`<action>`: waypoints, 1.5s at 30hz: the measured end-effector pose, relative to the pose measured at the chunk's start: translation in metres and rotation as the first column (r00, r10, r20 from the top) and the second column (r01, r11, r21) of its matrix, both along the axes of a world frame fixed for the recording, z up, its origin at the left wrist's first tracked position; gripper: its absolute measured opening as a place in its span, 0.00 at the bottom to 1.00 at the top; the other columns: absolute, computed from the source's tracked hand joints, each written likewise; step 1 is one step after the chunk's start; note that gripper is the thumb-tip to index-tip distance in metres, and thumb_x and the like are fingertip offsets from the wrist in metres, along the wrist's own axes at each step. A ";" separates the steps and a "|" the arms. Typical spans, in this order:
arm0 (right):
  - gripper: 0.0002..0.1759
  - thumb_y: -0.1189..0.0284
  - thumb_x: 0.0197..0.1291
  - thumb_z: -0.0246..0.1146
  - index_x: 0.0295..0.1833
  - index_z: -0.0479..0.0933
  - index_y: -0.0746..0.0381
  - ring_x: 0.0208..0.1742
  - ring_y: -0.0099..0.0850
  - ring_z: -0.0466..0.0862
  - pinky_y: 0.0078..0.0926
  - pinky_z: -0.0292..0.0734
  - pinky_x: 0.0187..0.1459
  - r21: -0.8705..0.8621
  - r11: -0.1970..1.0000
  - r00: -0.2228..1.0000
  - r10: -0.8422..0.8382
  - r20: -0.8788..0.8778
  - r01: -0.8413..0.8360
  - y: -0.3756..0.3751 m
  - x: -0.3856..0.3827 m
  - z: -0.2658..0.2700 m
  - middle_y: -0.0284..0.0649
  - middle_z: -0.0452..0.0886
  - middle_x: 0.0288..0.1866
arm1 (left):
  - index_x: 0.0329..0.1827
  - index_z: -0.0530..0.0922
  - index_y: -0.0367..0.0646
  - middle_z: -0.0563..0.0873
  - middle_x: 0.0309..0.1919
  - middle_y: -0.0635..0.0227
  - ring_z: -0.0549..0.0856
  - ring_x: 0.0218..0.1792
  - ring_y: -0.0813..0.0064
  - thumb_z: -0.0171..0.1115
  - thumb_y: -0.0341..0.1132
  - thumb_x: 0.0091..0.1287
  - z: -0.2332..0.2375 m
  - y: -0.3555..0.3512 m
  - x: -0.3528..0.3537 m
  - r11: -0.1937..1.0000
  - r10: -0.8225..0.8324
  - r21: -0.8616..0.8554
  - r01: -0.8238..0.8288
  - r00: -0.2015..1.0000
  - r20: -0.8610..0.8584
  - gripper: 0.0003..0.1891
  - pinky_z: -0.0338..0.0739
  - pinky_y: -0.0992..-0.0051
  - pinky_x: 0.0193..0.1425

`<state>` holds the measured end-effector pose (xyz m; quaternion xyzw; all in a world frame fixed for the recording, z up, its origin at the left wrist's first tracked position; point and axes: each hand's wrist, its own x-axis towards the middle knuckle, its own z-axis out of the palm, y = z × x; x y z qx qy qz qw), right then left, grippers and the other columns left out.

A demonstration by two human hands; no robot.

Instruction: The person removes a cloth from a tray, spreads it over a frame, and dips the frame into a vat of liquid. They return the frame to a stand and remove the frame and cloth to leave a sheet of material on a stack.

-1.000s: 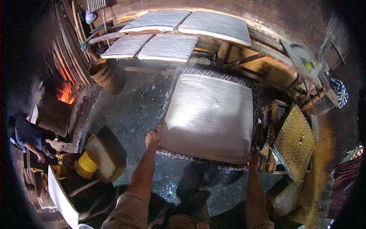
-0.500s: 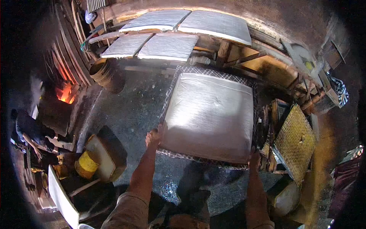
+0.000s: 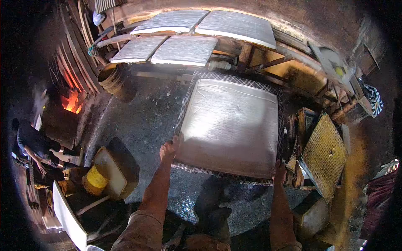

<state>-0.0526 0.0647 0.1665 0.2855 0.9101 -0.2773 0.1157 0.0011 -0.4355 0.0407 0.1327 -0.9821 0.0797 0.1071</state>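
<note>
In front of me lies a wide, flat, square slab wrapped in or covered by white cloth (image 3: 230, 121), its surface shiny and slightly wrinkled. A dark checked cloth (image 3: 247, 83) borders it on all sides. My left hand (image 3: 168, 149) is closed on the checked edge at the near left, fingers curled. At the near right corner my right hand (image 3: 279, 172) is on the same edge, partly in shadow; its fingers look bent round the border. What supports the slab underneath is hidden.
Several white slabs (image 3: 234, 27) rest on a wooden rack at the back. A yellow woven panel (image 3: 324, 157) leans at right. A metal drum (image 3: 113, 79), a fire (image 3: 72, 102), a yellow bucket (image 3: 95, 180) and a bent-over person (image 3: 33, 144) are at left. The floor looks wet.
</note>
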 end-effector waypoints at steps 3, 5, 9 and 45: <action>0.36 0.42 0.56 0.38 0.50 0.68 0.64 0.49 0.55 0.71 0.50 0.64 0.48 0.142 0.990 0.999 0.031 -0.018 -0.028 0.017 -0.005 -0.038 0.59 0.73 0.44 | 0.59 0.62 0.52 0.77 0.23 0.61 0.80 0.24 0.58 0.51 0.38 0.56 -0.002 -0.001 0.003 0.999 -0.032 -0.008 0.033 0.999 0.036 0.25 0.75 0.62 0.21; 0.35 0.42 0.56 0.38 0.50 0.67 0.63 0.49 0.55 0.71 0.50 0.63 0.48 0.048 0.999 1.000 0.005 0.010 -0.005 -0.007 0.001 0.009 0.58 0.72 0.45 | 0.60 0.62 0.50 0.78 0.25 0.60 0.81 0.26 0.56 0.49 0.39 0.58 0.014 0.005 0.005 0.984 -0.111 -0.137 0.116 0.993 0.044 0.24 0.76 0.62 0.23; 0.34 0.43 0.56 0.38 0.49 0.68 0.62 0.50 0.55 0.70 0.50 0.63 0.48 0.089 0.996 0.996 -0.018 -0.086 0.025 -0.003 0.003 -0.007 0.57 0.73 0.45 | 0.60 0.61 0.54 0.79 0.29 0.58 0.81 0.31 0.54 0.44 0.42 0.62 0.036 0.012 -0.002 0.965 0.082 0.221 -0.144 0.960 0.268 0.21 0.77 0.61 0.30; 0.36 0.40 0.55 0.39 0.52 0.67 0.61 0.38 0.47 0.78 0.44 0.72 0.35 0.275 0.922 0.892 0.348 -0.288 -0.272 0.054 0.000 -0.104 0.59 0.75 0.35 | 0.52 0.69 0.45 0.79 0.40 0.50 0.79 0.41 0.48 0.44 0.55 0.59 0.069 0.023 -0.006 0.861 0.158 0.425 -0.281 0.940 0.302 0.26 0.74 0.59 0.43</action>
